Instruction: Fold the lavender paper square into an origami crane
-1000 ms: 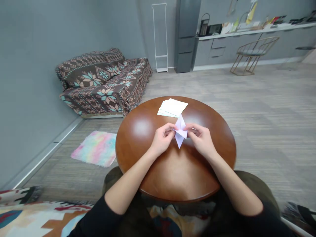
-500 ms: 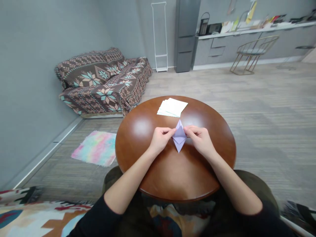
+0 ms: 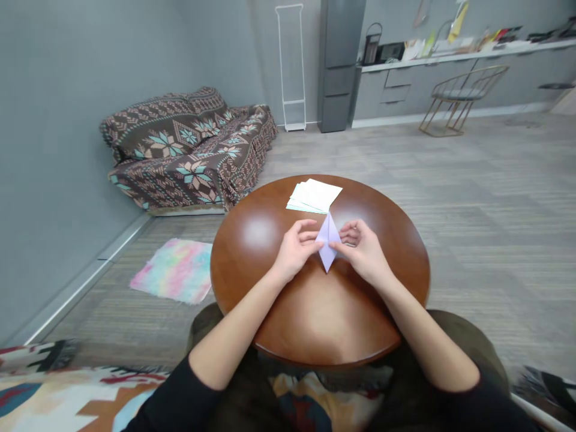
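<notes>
A folded sheet of lilac origami paper (image 3: 328, 255), now a narrow diamond with a crease down its upper half, is held just above the round brown table (image 3: 324, 318). My left hand (image 3: 297, 249) pinches its left corner, thumb on the front face. From the other side my right hand (image 3: 362, 249) grips it, the thumb pressing near the middle of the diamond and the other fingers curled behind. The paper's back side is hidden from me.
A fanned stack of pale paper sheets (image 3: 317, 195) lies at the table's far edge, just beyond the diamond's top point. Past the table stand a covered sofa (image 3: 193, 150), a fluffy pastel rug (image 3: 175, 270) and a wire-backed chair (image 3: 459, 95).
The raised flap on the paper's front has gone up and lies flat, making a full diamond. Both thumbs have moved inward onto its face, and the paper has shifted slightly away from me.
</notes>
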Demonstrator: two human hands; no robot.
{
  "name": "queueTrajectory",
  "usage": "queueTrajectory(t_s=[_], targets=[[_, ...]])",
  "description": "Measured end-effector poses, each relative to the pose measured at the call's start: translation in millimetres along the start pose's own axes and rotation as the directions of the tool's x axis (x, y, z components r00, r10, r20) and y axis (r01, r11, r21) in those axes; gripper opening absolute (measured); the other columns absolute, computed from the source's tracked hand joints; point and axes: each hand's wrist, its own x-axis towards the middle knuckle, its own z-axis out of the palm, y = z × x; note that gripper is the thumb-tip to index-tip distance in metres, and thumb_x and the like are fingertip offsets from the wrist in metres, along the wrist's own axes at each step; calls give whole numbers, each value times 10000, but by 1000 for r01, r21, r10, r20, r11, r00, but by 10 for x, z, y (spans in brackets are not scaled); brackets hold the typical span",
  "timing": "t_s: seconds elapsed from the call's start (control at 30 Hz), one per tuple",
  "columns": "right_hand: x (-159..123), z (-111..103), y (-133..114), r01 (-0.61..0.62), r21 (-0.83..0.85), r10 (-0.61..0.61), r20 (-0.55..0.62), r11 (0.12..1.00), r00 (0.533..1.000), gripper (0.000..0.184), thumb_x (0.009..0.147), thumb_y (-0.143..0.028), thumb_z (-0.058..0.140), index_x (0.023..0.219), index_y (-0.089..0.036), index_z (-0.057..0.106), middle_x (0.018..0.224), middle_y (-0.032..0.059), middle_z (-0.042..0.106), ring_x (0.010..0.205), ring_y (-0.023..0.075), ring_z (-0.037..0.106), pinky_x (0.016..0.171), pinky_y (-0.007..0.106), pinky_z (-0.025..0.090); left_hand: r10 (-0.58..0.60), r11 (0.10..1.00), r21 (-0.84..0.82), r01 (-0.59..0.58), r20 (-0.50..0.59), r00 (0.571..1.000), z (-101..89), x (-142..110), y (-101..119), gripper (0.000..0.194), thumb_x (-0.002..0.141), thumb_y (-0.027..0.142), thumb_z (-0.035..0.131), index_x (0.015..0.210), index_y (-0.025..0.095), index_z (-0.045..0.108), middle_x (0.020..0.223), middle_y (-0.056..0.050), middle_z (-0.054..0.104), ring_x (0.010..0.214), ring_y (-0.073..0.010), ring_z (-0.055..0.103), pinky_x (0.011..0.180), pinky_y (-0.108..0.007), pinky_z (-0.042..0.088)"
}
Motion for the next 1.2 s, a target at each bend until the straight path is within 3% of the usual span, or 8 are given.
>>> queueTrajectory(t_s=[0.13, 0.3, 0.5, 0.6, 0.77, 0.9, 1.03, 1.2], targets=[[-1, -7, 2, -22, 57, 21, 28, 998, 999, 474, 678, -342, 883, 983, -233, 537, 832, 23, 748, 789, 222, 730, 780, 376, 579, -71, 997, 1, 71, 37, 997, 3, -7, -3, 418, 710, 372, 879, 981, 123, 681, 886, -91, 776, 784, -200, 737, 815, -354, 591], [-9, -31, 22, -90, 61, 84, 96, 994, 992, 384, 712, -391, 866, 949, -204, 628, 822, 31, 746, 755, 209, 717, 748, 357, 563, -7, 999, 53, 9, -36, 999, -4, 5, -10, 411, 643, 366, 918, 908, 133, 707, 790, -58, 774, 710, -189, 723, 768, -329, 578], [-7, -28, 34, -115, 67, 113, 23, 991, 993, 446, 635, -386, 921, 916, -199, 630, 603, -29, 682, 543, 154, 612, 574, 293, 481, 100, 973, 219, -78, -89, 991, 9, -14, -9, 336, 696, 342, 875, 912, 143, 712, 727, -49, 769, 701, -202, 722, 759, -325, 550], [-9, -15, 8, -114, 103, 115, -5, 988, 993, 435, 614, -378, 937, 874, -196, 640, 626, -16, 704, 565, 151, 635, 593, 286, 505, 127, 971, 216, -104, -96, 987, 12, -7, 5, 334, 711, 342, 865, 910, 147, 680, 715, -39, 760, 689, -183, 713, 745, -302, 538], [-25, -8, -76, -178, 229, 166, 72, 957, 984, 373, 690, -464, 886, 835, -188, 680, 724, 24, 749, 651, 166, 694, 658, 308, 590, 51, 999, -9, -52, -118, 992, -9, 36, 10, 453, 702, 393, 878, 925, 197, 535, 708, 15, 727, 631, -137, 676, 651, -252, 535], [-36, -4, -107, -181, 229, 149, 151, 956, 977, 362, 704, -470, 879, 844, -188, 703, 756, 37, 751, 706, 176, 707, 606, 278, 590, -35, 991, -130, 31, -30, 999, -5, 37, -12, 451, 683, 428, 891, 878, 175, 572, 739, 20, 703, 645, -125, 681, 647, -237, 537], [-36, -5, -103, -151, 192, 124, 149, 970, 981, 356, 715, -477, 873, 822, -187, 697, 703, 23, 727, 646, 154, 678, 531, 241, 548, -145, 983, -104, 151, 70, 987, 16, 9, -7, 436, 702, 430, 885, 906, 143, 627, 834, -50, 749, 732, -165, 729, 720, -273, 563], [-44, -11, -127, -166, 149, 143, 158, 975, 977, 365, 767, -520, 822, 811, -177, 706, 692, 28, 724, 587, 126, 639, 512, 227, 533, -179, 978, -92, 186, 80, 981, 31, -20, 38, 410, 729, 391, 870, 905, 168, 574, 854, -49, 750, 754, -173, 741, 739, -289, 563]])
